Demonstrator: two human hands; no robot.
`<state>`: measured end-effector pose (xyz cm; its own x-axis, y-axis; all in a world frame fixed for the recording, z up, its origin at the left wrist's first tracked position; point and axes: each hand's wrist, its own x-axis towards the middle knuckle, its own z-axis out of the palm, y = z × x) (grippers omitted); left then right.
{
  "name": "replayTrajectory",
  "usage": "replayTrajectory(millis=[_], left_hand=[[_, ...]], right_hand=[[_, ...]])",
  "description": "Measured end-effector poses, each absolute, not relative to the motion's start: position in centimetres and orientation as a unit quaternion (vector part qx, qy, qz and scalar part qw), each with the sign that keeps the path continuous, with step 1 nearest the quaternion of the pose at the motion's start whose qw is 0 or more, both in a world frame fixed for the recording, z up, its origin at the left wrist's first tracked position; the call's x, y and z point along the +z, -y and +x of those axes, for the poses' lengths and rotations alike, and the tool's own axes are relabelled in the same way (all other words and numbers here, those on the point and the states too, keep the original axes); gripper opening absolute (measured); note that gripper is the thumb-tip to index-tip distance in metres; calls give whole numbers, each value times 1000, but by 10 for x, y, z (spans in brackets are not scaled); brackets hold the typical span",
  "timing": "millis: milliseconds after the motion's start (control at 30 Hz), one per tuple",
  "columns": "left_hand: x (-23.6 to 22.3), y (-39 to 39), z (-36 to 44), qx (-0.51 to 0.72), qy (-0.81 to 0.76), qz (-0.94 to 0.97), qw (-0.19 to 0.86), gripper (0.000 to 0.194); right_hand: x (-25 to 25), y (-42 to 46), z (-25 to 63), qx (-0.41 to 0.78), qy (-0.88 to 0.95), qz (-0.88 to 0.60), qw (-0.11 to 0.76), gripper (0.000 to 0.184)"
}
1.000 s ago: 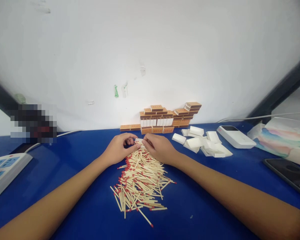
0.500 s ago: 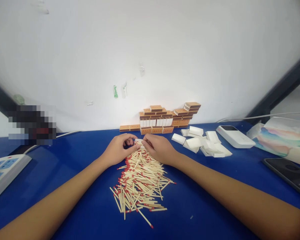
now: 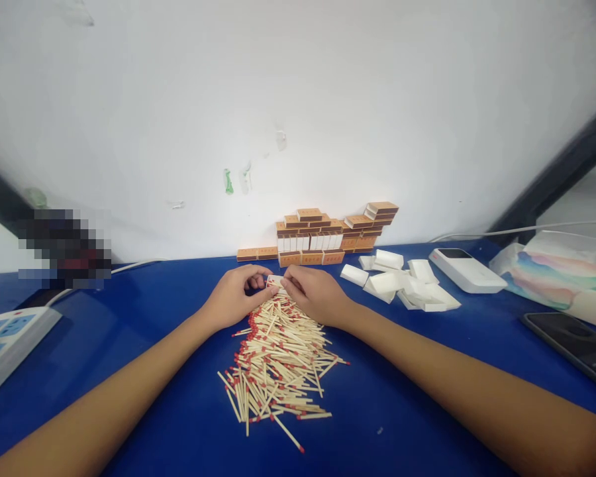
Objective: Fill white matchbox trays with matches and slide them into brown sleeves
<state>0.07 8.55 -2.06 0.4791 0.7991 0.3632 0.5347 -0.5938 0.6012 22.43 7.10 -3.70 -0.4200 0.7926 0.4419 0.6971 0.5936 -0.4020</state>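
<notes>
Between my two hands is a small white matchbox tray [image 3: 274, 279] with some red-tipped matches in it. My left hand [image 3: 239, 295] is closed on the tray's left side, its thumb along the near edge. At the tray's right side my right hand [image 3: 314, 293] is also closed, fingertips pinched together at the rim; whether a match is between them I cannot make out. Just below both hands spreads a big loose heap of matches [image 3: 283, 358], wooden sticks with red heads. My fingers hide part of the tray and the heap's far end.
Brown matchboxes [image 3: 310, 258] are stacked against the wall behind my hands. White empty trays [image 3: 387, 283] lie piled to the right, near a white device [image 3: 467, 270], a plastic packet [image 3: 551, 271] and a phone [image 3: 571, 344]. A power strip [image 3: 17, 338] sits at left.
Both hands stay almost where they were around the tray. Only slight shifts show in the fingers and the matches in the tray.
</notes>
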Motion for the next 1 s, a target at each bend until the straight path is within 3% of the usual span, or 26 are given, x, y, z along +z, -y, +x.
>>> replayTrajectory(millis=[1000], left_hand=[[-20,-85,0,304,-397,845,190,34]], right_hand=[[-36,-71,223,75,839,-444,306,21]])
